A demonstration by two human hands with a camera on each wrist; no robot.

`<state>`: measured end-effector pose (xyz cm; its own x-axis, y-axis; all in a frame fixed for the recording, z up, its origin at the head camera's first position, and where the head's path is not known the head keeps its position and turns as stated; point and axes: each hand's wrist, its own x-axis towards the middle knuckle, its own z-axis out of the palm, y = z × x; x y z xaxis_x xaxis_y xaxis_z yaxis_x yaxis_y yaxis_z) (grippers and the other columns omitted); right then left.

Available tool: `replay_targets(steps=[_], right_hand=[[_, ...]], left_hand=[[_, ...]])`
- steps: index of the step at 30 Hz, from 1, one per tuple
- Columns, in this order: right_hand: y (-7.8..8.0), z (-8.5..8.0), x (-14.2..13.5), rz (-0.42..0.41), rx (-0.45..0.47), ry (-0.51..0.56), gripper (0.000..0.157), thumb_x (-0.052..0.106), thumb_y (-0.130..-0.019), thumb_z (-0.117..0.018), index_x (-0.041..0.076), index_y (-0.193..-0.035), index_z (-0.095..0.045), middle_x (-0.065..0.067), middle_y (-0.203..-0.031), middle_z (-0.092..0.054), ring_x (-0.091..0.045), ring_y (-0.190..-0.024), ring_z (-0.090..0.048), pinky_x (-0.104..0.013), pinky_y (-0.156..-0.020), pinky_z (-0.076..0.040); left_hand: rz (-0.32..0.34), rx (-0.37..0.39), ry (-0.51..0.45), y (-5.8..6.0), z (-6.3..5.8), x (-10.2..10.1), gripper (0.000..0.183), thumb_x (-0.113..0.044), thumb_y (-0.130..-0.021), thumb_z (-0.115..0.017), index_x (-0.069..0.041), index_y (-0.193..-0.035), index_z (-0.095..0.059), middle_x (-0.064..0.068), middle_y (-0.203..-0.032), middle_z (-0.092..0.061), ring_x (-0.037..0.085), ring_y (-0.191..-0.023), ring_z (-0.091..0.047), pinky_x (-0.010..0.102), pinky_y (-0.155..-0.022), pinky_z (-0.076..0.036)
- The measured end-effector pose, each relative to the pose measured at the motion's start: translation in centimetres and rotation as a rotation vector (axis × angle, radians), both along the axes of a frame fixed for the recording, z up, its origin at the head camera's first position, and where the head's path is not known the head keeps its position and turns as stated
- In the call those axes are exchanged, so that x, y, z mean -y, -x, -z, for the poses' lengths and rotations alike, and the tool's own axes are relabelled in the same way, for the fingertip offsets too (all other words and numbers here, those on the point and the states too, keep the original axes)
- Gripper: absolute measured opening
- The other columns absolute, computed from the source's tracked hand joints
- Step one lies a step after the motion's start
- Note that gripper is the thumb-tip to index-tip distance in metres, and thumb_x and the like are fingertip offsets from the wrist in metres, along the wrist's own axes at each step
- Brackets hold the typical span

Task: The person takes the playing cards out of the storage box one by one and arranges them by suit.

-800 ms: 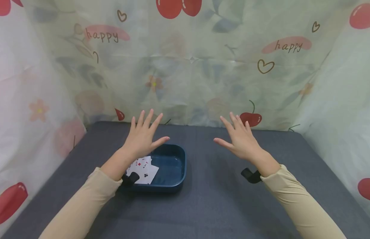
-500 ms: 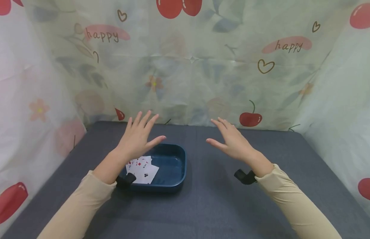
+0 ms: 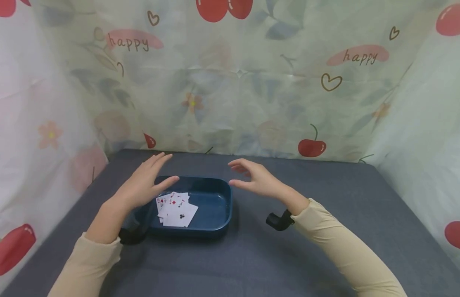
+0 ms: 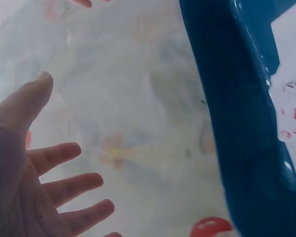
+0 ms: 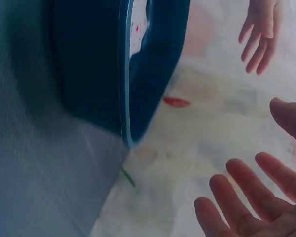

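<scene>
A dark blue rectangular tray point(image 3: 211, 227) lies left of centre in the head view, with several white playing cards point(image 3: 179, 212) overlapping in its left half. A club and red diamonds show on the cards. My left hand point(image 3: 141, 183) hovers over the tray's left end, thumb apart from the fingers, holding nothing. To the right of the tray my right hand point(image 3: 261, 179) hangs in the air, its fingers slightly bent toward the tray and nothing in them. In the right wrist view the tray wall point(image 5: 89, 64) stands beside that hand, apart from it.
A dark grey cloth point(image 3: 308, 264) covers the table under the tray. Pale curtains point(image 3: 237, 103) printed with cherries, flowers and "happy" enclose the back and both sides. Each wrist carries a black camera mount point(image 3: 278, 221).
Both hands have moved left and lower. My right hand has come close to the tray's right side, and my left has shifted toward its left end. Tray and cards have stayed put.
</scene>
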<state>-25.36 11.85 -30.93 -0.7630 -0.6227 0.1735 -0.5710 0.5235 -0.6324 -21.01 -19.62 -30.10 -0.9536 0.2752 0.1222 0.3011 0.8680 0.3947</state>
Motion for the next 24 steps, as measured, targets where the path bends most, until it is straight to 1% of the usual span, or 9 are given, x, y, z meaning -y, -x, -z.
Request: replay_targets(steps=[5,11,15,18,21,24], right_hand=[[0.3,0.3,2.3,-0.052,0.079,0.031,0.047,0.022,-0.088,-0.064,0.011,-0.131,-0.047,-0.011,-0.127,-0.056,-0.028,-0.118,-0.054,-0.044,-0.1,-0.045],[1.1,0.7,5.1,-0.095,0.136,0.04,0.044,0.021,-0.089,-0.063,0.009,-0.129,-0.049,-0.011,-0.122,-0.059,-0.023,-0.111,-0.058,-0.037,-0.095,-0.049],[1.7,0.9,6.9,-0.127,0.17,0.042,0.042,0.019,-0.089,-0.063,0.007,-0.127,-0.05,-0.014,-0.118,-0.062,-0.022,-0.106,-0.061,-0.031,-0.093,-0.05],[2.1,1.1,8.1,-0.148,0.188,0.037,0.042,0.018,-0.088,-0.063,0.006,-0.127,-0.051,-0.014,-0.116,-0.064,-0.02,-0.105,-0.063,-0.028,-0.093,-0.05],[2.5,1.6,9.3,-0.145,0.222,0.032,0.042,0.018,-0.088,-0.064,0.006,-0.126,-0.052,-0.013,-0.114,-0.065,-0.02,-0.106,-0.063,-0.026,-0.093,-0.05],[2.9,2.3,10.5,-0.126,0.283,0.025,0.044,0.018,-0.087,-0.065,0.006,-0.127,-0.052,-0.012,-0.114,-0.065,-0.02,-0.105,-0.064,-0.026,-0.09,-0.051]], left_hand=[[-0.046,0.035,-0.072,-0.7,1.6,1.9,0.078,-0.055,-0.091,-0.048,-0.008,-0.148,-0.022,0.025,-0.153,-0.018,0.045,-0.14,-0.017,0.065,-0.108,-0.017],[-0.096,0.059,-0.111,-1.4,4.0,3.7,0.077,-0.053,-0.092,-0.047,-0.003,-0.145,-0.026,0.028,-0.15,-0.023,0.047,-0.137,-0.021,0.066,-0.107,-0.019],[-0.111,0.071,-0.14,-1.6,5.5,4.5,0.074,-0.051,-0.092,-0.047,-0.001,-0.144,-0.028,0.028,-0.148,-0.026,0.047,-0.136,-0.023,0.065,-0.106,-0.021],[-0.126,0.075,-0.16,-1.6,6.4,5.0,0.072,-0.048,-0.093,-0.048,0.0,-0.143,-0.029,0.029,-0.146,-0.028,0.047,-0.135,-0.025,0.065,-0.105,-0.022],[-0.136,0.075,-0.17,-1.5,7.1,5.4,0.07,-0.046,-0.094,-0.048,0.0,-0.143,-0.029,0.029,-0.146,-0.029,0.047,-0.134,-0.026,0.065,-0.105,-0.022],[-0.14,0.073,-0.168,-1.3,7.7,5.6,0.067,-0.043,-0.094,-0.049,-0.001,-0.143,-0.03,0.029,-0.145,-0.03,0.048,-0.13,-0.033,0.064,-0.103,-0.028]])
